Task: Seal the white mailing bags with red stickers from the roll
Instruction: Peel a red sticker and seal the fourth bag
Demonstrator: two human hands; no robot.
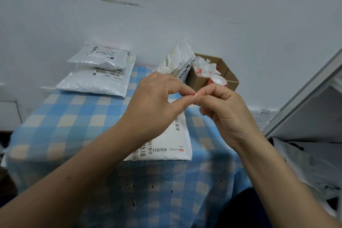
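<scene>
**Sticker peel over near bag**

Near me, left hand and right hand pinch one small red sticker between fingertips, above the white mailing bag. Sticker roll sits far right. I judge: peeling; next, press onto flap.

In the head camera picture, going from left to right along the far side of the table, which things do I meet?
Stack of two white mailing bags → leaning white mailing bags → cardboard box with the red sticker roll.
</scene>
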